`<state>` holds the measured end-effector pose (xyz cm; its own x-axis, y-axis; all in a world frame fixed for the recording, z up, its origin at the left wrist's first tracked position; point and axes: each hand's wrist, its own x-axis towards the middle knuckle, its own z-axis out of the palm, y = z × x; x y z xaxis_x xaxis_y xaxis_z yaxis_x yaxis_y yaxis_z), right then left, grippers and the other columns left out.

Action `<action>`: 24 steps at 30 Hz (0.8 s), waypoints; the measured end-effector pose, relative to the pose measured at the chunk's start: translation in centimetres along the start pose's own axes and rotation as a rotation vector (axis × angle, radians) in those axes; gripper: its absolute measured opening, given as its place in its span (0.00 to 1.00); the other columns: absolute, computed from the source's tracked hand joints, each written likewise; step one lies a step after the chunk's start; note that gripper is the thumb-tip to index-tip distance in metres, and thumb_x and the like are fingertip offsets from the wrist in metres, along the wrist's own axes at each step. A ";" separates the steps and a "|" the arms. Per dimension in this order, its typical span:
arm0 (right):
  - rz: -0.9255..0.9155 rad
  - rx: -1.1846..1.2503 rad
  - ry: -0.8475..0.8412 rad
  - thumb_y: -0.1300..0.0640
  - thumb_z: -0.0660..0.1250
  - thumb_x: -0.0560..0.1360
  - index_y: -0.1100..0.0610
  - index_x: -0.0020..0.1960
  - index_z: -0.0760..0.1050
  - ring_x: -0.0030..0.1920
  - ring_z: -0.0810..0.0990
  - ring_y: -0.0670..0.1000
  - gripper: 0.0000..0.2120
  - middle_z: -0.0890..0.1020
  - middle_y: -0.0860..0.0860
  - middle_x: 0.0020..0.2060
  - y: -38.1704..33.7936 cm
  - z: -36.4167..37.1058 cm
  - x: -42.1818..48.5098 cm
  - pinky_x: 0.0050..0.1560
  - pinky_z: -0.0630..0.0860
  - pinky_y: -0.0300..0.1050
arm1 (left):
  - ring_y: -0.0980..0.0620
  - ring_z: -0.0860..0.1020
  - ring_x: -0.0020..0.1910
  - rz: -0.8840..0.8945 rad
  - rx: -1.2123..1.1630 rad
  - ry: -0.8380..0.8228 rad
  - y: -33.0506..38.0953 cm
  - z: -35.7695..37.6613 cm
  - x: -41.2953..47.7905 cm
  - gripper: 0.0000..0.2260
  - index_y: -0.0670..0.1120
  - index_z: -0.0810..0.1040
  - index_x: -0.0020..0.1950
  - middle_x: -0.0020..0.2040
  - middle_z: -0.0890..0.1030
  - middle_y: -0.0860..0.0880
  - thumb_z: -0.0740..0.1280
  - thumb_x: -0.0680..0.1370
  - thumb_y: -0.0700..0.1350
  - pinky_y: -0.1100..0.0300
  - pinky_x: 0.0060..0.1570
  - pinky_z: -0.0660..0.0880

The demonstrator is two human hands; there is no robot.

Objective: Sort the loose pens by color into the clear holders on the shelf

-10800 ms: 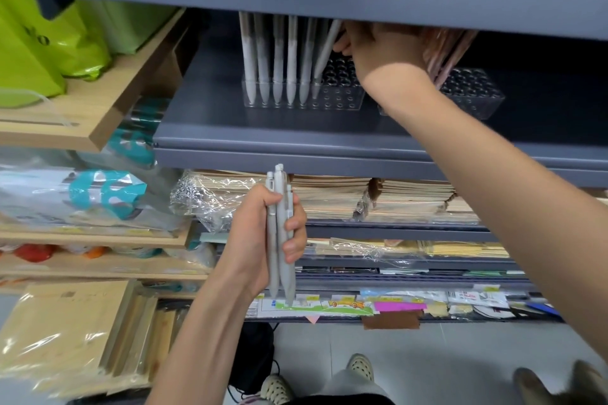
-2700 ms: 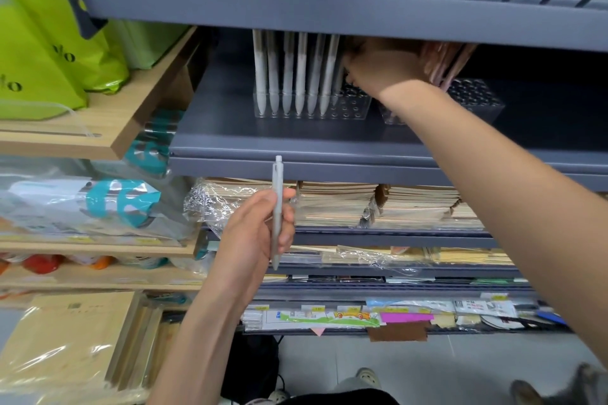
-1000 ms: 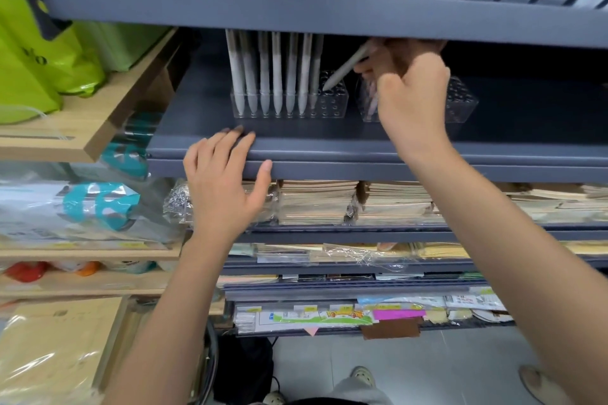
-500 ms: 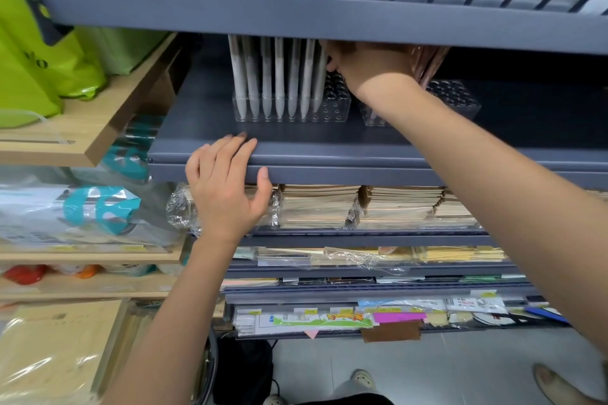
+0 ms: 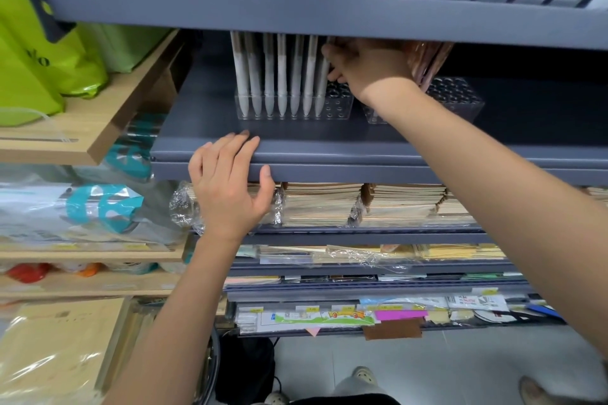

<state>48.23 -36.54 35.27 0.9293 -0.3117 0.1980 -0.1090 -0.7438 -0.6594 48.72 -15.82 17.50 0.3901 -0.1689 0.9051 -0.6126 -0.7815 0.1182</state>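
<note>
A clear holder (image 5: 339,106) on the grey shelf (image 5: 329,149) carries a row of several white pens (image 5: 281,76), tips down. My right hand (image 5: 365,66) reaches in under the upper shelf, its fingers curled at the top of the rightmost white pen (image 5: 322,85), which leans slightly in its hole. The upper shelf edge hides the fingertips. To the right stands a second clear holder (image 5: 460,99), with pink pens (image 5: 427,59) partly hidden behind my right hand. My left hand (image 5: 227,184) rests flat on the shelf's front edge, holding nothing.
The upper shelf rail (image 5: 329,16) hangs low over the pens. Green bags (image 5: 39,69) sit on a wooden shelf at left. Wrapped notebooks (image 5: 322,204) fill the shelf below, and paper goods lie on lower tiers.
A second ago my right hand held a tilted white pen above the holder; that pen now stands in the row's rightmost filled hole. My left hand stays on the shelf edge.
</note>
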 end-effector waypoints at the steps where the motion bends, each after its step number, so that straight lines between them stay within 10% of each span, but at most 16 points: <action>1: 0.000 0.003 0.002 0.44 0.57 0.81 0.51 0.60 0.76 0.38 0.80 0.40 0.16 0.85 0.47 0.44 0.0 0.0 0.0 0.40 0.71 0.29 | 0.45 0.78 0.62 0.000 -0.001 0.000 0.0 0.0 0.0 0.16 0.43 0.81 0.62 0.61 0.82 0.46 0.63 0.79 0.50 0.52 0.68 0.63; 14: 0.003 0.412 0.104 0.61 0.64 0.78 0.57 0.51 0.78 0.36 0.83 0.49 0.05 0.84 0.53 0.44 1.0 -1.3 -3.6 0.45 0.81 0.47 | 0.46 0.74 0.67 -0.189 -0.171 -0.316 1.5 -4.0 1.9 0.16 0.44 0.80 0.63 0.64 0.80 0.47 0.64 0.79 0.49 0.53 0.71 0.57; 20: -0.057 0.470 0.090 0.61 0.65 0.78 0.54 0.46 0.80 0.39 0.85 0.49 0.06 0.86 0.51 0.39 3.2 -4.4 -8.7 0.42 0.81 0.43 | 0.61 0.79 0.57 -0.590 -0.734 -0.377 2.8 -10.6 3.7 0.10 0.53 0.82 0.59 0.55 0.83 0.59 0.65 0.80 0.48 0.69 0.56 0.73; 24: -0.036 0.538 0.029 0.56 0.66 0.78 0.55 0.50 0.82 0.43 0.85 0.54 0.07 0.86 0.53 0.43 7.2 -5.3 -14.4 0.43 0.82 0.44 | 0.54 0.83 0.54 -0.717 -0.917 -0.420 3.1 -13.7 0.7 0.10 0.52 0.83 0.55 0.53 0.85 0.52 0.62 0.81 0.49 0.65 0.52 0.77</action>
<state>32.18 -40.54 31.47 0.9183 -0.3133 0.2420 0.1259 -0.3485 -0.9288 37.71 -10.14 24.13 0.9224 -0.1881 0.3374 -0.3591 -0.0962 0.9283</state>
